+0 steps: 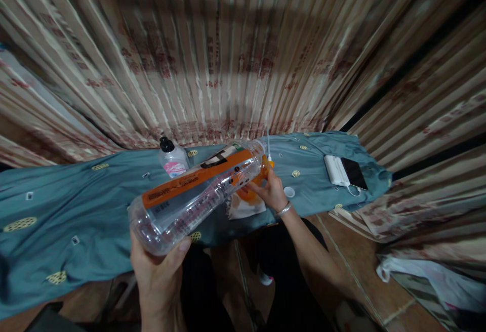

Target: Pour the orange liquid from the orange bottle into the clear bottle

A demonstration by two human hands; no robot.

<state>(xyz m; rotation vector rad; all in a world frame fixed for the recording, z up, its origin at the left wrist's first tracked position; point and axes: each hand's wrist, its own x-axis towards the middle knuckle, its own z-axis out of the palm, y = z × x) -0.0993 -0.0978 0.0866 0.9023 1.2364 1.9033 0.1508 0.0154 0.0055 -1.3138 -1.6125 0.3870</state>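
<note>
A large clear plastic bottle (197,190) with an orange label lies slanted in the air above the cloth, its neck to the upper right. My left hand (157,266) grips its base, thumb on the near side. My right hand (271,190), with a bracelet on the wrist, is closed at the bottle's neck end. Beside those fingers shows an orange object (270,164), partly hidden; a white cable (269,144) runs down to it. Below the neck is a white and orange sheet or packet (246,209), half covered by bottle and hand. A white cap (289,192) lies to its right.
Behind the big bottle stands a small clear bottle (172,159) with a black top. A white power bank (335,171) and a dark phone (354,173) lie at the right on the teal cloth (94,210). Striped curtains (216,58) hang close behind.
</note>
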